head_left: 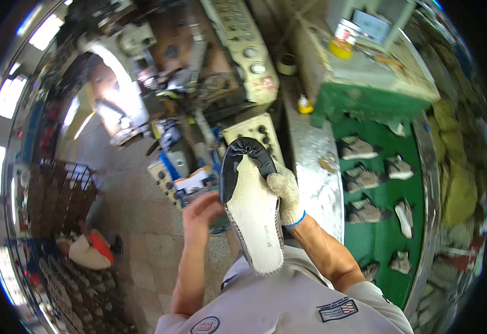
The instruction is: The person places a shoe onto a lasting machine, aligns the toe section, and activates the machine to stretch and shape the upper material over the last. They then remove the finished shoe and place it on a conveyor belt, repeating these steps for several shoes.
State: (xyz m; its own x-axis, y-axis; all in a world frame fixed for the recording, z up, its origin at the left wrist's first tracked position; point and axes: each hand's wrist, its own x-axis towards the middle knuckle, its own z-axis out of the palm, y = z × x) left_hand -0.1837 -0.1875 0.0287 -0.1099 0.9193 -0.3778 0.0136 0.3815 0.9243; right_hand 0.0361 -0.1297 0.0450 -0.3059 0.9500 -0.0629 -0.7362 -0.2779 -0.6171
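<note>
Your gloved right hand (285, 192) holds the shoe (253, 203) up in front of your chest, bottom side facing you, with its grip pinching the shoe's right edge. Your bare left hand (200, 214) touches the shoe's left edge, fingers curled. More shoes (361, 179) lie on the green belt (385, 234) to your right.

You hold one shoe upper (253, 206), sole side up, between your two hands: one bare (201, 214), one gloved (287, 192). Right of it, eight more uppers lie on one green conveyor belt (385, 239). Beyond that belt stands one yellow tub (340, 48).
</note>
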